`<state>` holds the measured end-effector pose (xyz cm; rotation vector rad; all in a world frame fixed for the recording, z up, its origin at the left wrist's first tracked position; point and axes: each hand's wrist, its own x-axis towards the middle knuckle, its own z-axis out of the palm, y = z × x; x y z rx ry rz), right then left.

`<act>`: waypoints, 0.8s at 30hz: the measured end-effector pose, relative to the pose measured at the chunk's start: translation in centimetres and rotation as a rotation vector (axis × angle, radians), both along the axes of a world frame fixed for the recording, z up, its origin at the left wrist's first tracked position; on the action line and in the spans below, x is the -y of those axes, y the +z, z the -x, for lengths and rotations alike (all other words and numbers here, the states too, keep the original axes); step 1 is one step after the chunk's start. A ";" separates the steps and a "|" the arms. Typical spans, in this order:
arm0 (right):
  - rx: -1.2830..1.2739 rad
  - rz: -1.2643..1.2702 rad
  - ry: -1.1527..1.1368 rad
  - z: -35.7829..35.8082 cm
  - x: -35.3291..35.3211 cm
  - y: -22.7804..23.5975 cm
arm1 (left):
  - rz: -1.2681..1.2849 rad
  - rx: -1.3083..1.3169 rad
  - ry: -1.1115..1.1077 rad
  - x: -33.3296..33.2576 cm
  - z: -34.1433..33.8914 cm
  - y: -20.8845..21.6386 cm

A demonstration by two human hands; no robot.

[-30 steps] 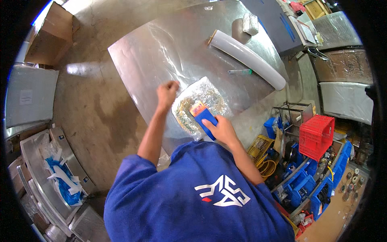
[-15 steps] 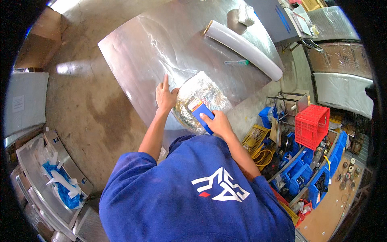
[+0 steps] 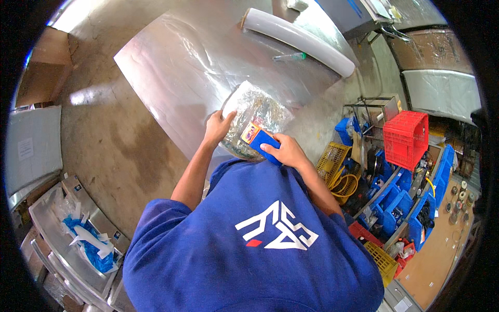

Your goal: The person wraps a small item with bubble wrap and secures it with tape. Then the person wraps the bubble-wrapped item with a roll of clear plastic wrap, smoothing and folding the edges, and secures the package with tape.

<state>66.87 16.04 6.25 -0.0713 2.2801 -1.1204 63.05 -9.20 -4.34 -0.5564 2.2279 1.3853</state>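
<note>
A shiny packet wrapped in crinkled clear film [image 3: 254, 106] lies in front of me on a large silvery table surface [image 3: 171, 67]. My left hand [image 3: 217, 129] is closed at the packet's left edge, its thumb along the top. In my right hand [image 3: 289, 151] is a flat blue block with an orange band and a pictured label [image 3: 265, 143]. The block is tilted over the packet's near right part. Whether it touches the film, I cannot tell.
A long roll of film [image 3: 301, 39] lies across the far right of the table, near a slim green-ended tool [image 3: 291, 56]. To the right are a red crate [image 3: 405, 138], yellow baskets [image 3: 332, 162] and blue bins [image 3: 395, 205]. A metal counter [image 3: 52, 213] stands at the left.
My left hand has gone from a pointing finger on the table to a curled hold at the packet's edge. The blue block stays in my right hand. The whole view has shifted slightly.
</note>
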 end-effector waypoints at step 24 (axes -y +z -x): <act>0.251 -0.403 0.197 -2.2 -8.4 -7.8 | 0.108 0.058 0.284 2.6 1.5 -6.0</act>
